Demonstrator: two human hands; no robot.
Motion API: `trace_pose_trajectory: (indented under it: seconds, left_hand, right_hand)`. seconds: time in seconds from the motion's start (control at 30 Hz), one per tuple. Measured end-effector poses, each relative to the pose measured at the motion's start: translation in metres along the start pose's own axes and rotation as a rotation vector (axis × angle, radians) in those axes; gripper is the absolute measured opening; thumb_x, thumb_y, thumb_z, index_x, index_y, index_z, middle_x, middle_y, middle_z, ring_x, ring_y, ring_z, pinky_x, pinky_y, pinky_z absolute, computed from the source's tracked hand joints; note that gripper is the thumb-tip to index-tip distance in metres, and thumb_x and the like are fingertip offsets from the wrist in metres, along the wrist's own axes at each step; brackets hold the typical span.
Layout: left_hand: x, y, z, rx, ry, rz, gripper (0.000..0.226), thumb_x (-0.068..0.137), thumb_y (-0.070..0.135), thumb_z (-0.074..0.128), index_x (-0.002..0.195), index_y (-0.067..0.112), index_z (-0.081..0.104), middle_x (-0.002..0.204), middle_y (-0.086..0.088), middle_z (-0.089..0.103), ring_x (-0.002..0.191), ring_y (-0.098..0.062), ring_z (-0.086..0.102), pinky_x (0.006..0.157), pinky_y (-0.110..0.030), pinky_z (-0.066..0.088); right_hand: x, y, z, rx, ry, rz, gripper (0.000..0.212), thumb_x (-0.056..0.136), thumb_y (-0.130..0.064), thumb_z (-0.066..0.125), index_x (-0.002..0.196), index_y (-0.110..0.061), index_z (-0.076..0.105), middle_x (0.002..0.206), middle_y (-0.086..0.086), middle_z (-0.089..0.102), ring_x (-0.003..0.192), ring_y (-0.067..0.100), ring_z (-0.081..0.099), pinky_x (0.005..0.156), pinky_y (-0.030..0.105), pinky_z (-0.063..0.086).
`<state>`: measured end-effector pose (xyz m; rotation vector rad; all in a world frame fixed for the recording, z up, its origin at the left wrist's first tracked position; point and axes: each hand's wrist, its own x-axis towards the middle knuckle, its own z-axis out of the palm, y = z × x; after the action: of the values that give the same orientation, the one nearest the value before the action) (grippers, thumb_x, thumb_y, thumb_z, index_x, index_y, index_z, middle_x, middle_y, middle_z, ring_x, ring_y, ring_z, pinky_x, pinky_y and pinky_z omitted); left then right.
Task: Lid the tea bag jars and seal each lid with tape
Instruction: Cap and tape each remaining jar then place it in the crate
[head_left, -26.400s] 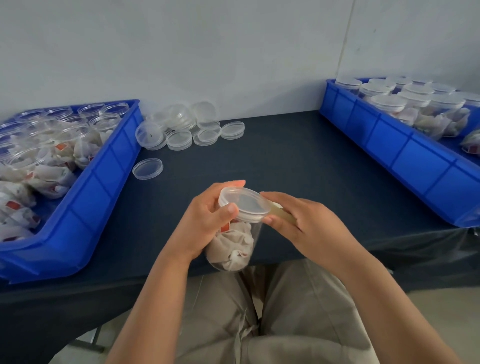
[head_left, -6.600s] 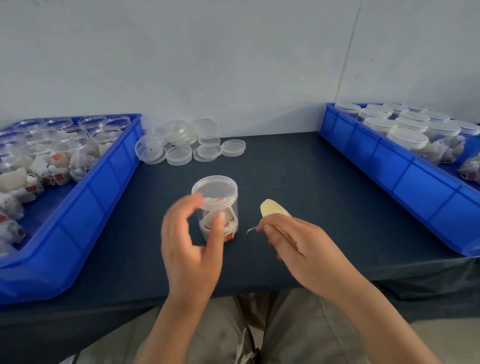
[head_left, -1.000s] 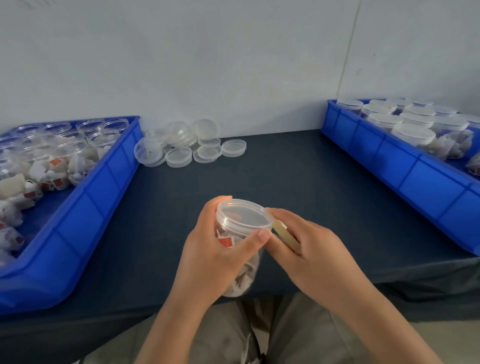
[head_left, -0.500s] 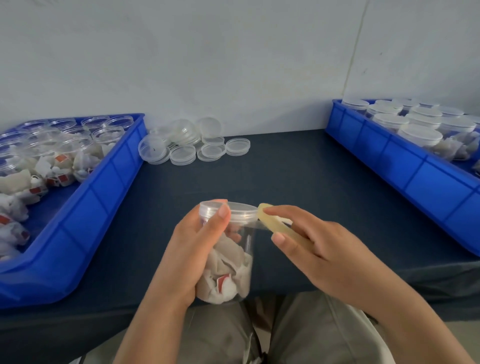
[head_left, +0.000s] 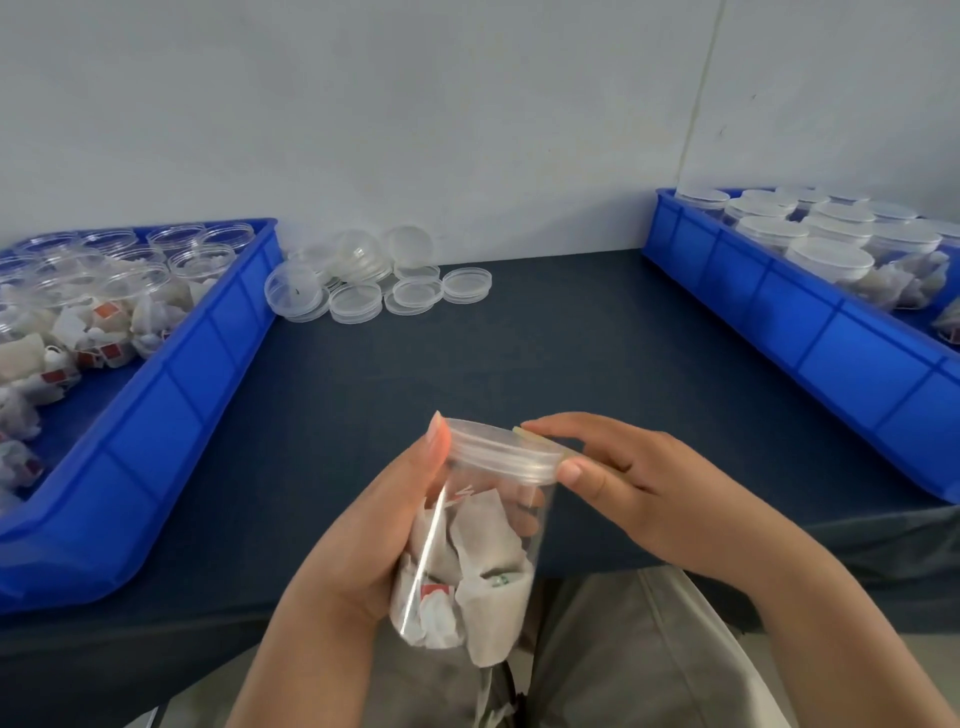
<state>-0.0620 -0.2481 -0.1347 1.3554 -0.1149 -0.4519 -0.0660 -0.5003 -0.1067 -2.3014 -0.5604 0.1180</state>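
Observation:
My left hand (head_left: 379, 540) grips a clear jar (head_left: 467, 561) full of tea bags over the table's front edge, tilted with its top pointing away from me. A clear lid (head_left: 498, 452) sits on the jar. My right hand (head_left: 623, 483) is at the lid's right rim, where its thumb and forefinger press a yellowish strip of tape (head_left: 535, 440) against the lid.
A blue bin (head_left: 171, 395) at the left holds several open jars of tea bags. A second blue bin (head_left: 810, 332) at the right holds several lidded jars. Several loose clear lids (head_left: 363, 291) lie by the wall at the back of the dark table (head_left: 519, 343).
The jar has tilted further away from me and dropped lower. My right hand has moved the tape from beside the lid onto the lid's rim.

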Motion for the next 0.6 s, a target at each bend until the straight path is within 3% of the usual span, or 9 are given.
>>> trace_pose_trajectory:
  seconds: [0.1, 0.17, 0.27, 0.37, 0.47, 0.6]
  left_hand:
    - [0.001, -0.006, -0.007, 0.041, 0.103, 0.082, 0.133, 0.046, 0.097, 0.079, 0.146, 0.01, 0.063, 0.149, -0.018, 0.061, 0.14, -0.038, 0.057, 0.121, -0.059, 0.04]
    - [0.001, -0.007, -0.005, 0.044, 0.07, 0.153, 0.115, 0.061, 0.091, 0.078, 0.141, 0.009, 0.066, 0.142, -0.022, 0.065, 0.133, -0.042, 0.062, 0.115, -0.059, 0.047]
    - [-0.003, -0.004, -0.004, 0.109, 0.131, 0.268, 0.084, 0.074, 0.088, 0.072, 0.126, 0.022, 0.076, 0.121, -0.016, 0.076, 0.111, -0.035, 0.074, 0.092, -0.045, 0.062]
    - [0.001, -0.001, -0.001, 0.216, 0.261, 0.375, 0.092, 0.069, 0.094, 0.068, 0.128, 0.023, 0.07, 0.117, -0.006, 0.078, 0.107, -0.026, 0.076, 0.087, -0.037, 0.063]
    - [-0.001, 0.002, 0.006, 0.362, 0.294, 0.432, 0.063, 0.089, 0.087, 0.05, 0.12, 0.037, 0.073, 0.113, 0.006, 0.078, 0.106, -0.014, 0.075, 0.08, -0.025, 0.061]
    - [0.003, 0.0, 0.013, 0.517, 0.479, 0.414, 0.054, 0.097, 0.078, 0.03, 0.118, 0.05, 0.071, 0.113, 0.024, 0.075, 0.108, 0.003, 0.07, 0.085, -0.025, 0.056]
  right_hand:
    - [0.0, 0.001, 0.004, 0.059, -0.056, -0.029, 0.059, 0.094, -0.087, 0.033, 0.148, -0.067, 0.04, 0.129, -0.046, 0.059, 0.121, -0.014, 0.058, 0.097, 0.014, 0.047]
    - [0.002, 0.003, 0.007, 0.087, -0.072, -0.045, 0.06, 0.094, -0.087, 0.035, 0.151, -0.066, 0.038, 0.144, -0.045, 0.05, 0.134, -0.015, 0.05, 0.108, 0.02, 0.043]
    - [0.004, 0.003, 0.01, 0.091, -0.035, -0.047, 0.062, 0.095, -0.086, 0.034, 0.152, -0.064, 0.038, 0.145, -0.048, 0.047, 0.135, -0.018, 0.047, 0.107, 0.019, 0.042]
    - [0.005, 0.001, 0.012, 0.097, 0.015, -0.035, 0.056, 0.098, -0.084, 0.034, 0.149, -0.062, 0.042, 0.142, -0.041, 0.054, 0.131, -0.01, 0.054, 0.106, 0.026, 0.048]
    - [0.005, -0.001, 0.014, 0.05, 0.06, 0.002, 0.056, 0.093, -0.091, 0.03, 0.139, -0.064, 0.045, 0.13, -0.036, 0.062, 0.117, -0.001, 0.064, 0.099, 0.037, 0.057]
    - [0.005, -0.007, 0.023, -0.013, 0.157, 0.048, 0.054, 0.093, -0.091, 0.024, 0.137, -0.066, 0.045, 0.12, -0.034, 0.067, 0.105, -0.001, 0.067, 0.091, 0.037, 0.059]
